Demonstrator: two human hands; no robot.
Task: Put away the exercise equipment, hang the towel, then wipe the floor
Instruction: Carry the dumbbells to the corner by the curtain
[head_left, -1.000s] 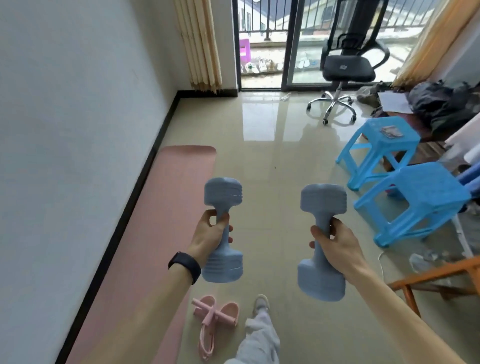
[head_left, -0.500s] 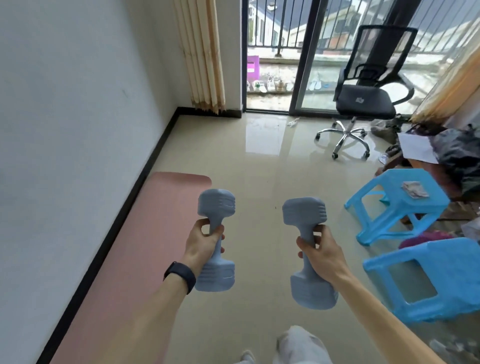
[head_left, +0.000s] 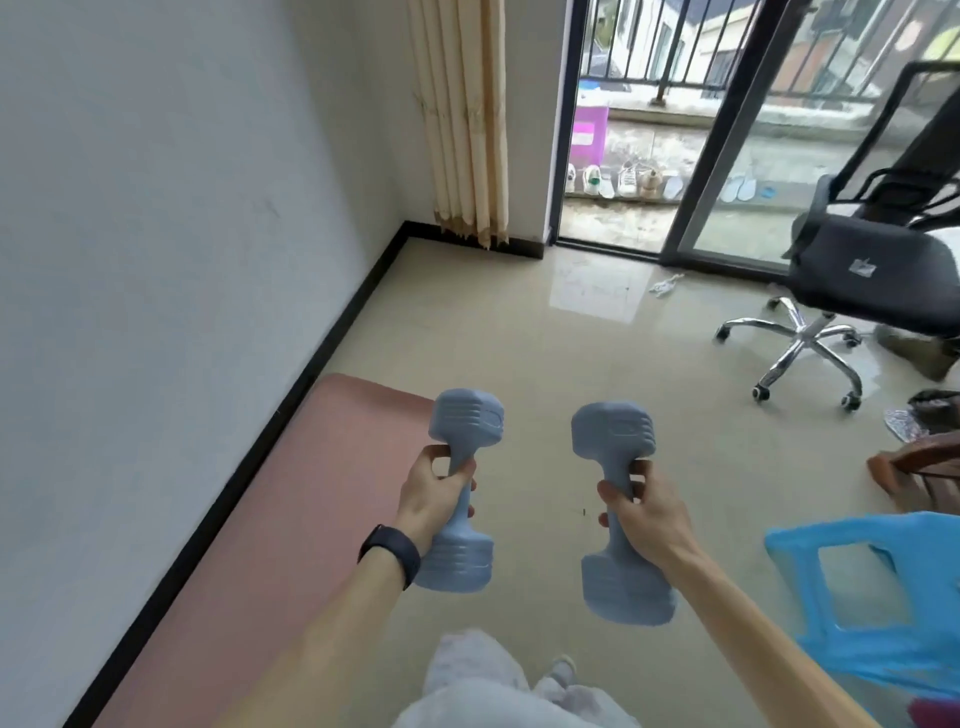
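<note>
Carrying of two grey-blue dumbbells, lower centre of the frame.

Item one: left dumbbell (head_left: 467, 423), held roughly upright in the left hand (head_left: 434, 499), with the fingers wrapped round its handle. A black wristband (head_left: 390, 555) is worn just below.

Item two: right dumbbell (head_left: 626, 592), gripped by its handle in the right hand (head_left: 649, 519) and tilted slightly. Both weights are held clear of the floor, near each other but apart.

Lower left: pink exercise mat (head_left: 291, 519), laid flat along the white wall (head_left: 156, 260) and its black skirting, not yet put away.

Centre: glossy beige tiled floor (head_left: 545, 353), with a bright reflection near the door.

Upper centre: cream curtain (head_left: 462, 119), gathered in the corner. Beside it is a sliding glass door (head_left: 696, 156), beyond which shoes are lined up on a balcony.

Right: black office chair (head_left: 878, 270) on a chrome castor base. A bright blue plastic stool (head_left: 872, 597) is cut off at the lower right edge.

No towel can be identified with certainty.

Step judged: equipment being put away, early in the task. No storage place is shown.

Handling note: a full wrap on each handle is advised, and the heads should be held apart so that they are not knocked together. The weights are best lowered, not dropped, onto the hard tile. The mat edge and stool legs should be avoided underfoot.
</note>
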